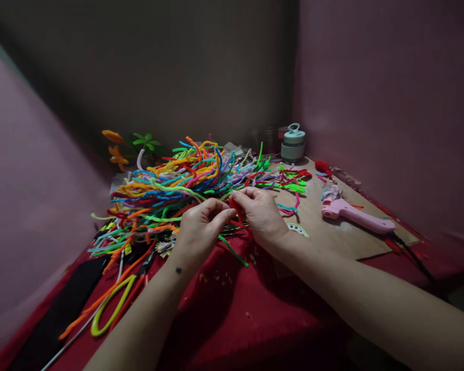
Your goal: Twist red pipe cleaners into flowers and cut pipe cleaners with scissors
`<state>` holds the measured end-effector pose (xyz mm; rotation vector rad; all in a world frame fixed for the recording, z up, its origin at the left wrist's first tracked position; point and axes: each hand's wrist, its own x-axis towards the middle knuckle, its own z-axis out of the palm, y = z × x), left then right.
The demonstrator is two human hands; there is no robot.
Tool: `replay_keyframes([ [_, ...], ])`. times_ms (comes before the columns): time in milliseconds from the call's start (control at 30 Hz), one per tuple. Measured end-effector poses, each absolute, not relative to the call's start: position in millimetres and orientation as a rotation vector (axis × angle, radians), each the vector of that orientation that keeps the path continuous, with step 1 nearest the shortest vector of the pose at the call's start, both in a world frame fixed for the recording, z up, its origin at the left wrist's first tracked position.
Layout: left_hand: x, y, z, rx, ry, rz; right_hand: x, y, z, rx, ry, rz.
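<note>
My left hand (199, 226) is closed in a pinch, its thumb and forefinger meeting at the red fuzzy pipe cleaner (237, 208). Close beside it, my right hand (265, 216) pinches the same red piece between thumb and fingers. Part of the piece is hidden behind the fingers, so its full shape cannot be made out. A large heap of many-coloured pipe cleaners (170, 188) lies just beyond both hands. Below the fingers, a green pipe cleaner (234, 251) sticks out over the red cloth.
A pink glue gun (359, 216) with a black cord rests on a brown board (344, 245) at right. Behind stands a pale teal lidded container (293, 145). Orange pipe-cleaner flowers (118, 157) are at back left. A yellow looped handle (112, 309) lies on the red tablecloth (232, 319).
</note>
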<state>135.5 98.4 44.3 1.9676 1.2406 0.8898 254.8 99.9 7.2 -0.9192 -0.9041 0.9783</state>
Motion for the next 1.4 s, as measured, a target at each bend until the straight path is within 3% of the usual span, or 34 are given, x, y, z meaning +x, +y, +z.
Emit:
replay_keyframes([
  [367,138.8,96.7,42.2,1.905,1.278,0.787,252.4,99.1,6.7,-0.964,-0.909,0.978],
  [767,128.6,101.8,46.2,1.654,1.120,0.753,262.1,99.0,17.5,-0.763,-0.791,1.364],
  [933,124.0,105.7,44.2,1.869,0.951,0.972,265.1,102.0,18.0,-0.756,-0.679,1.418],
  [1200,119.5,111.0,39.7,2.466,0.704,1.006,263.9,101.9,18.0,-0.736,-0.664,1.520],
  [1400,119.6,109.7,45.0,2.463,0.690,1.063,263.2,100.4,16.6,-0.716,-0.716,1.521],
])
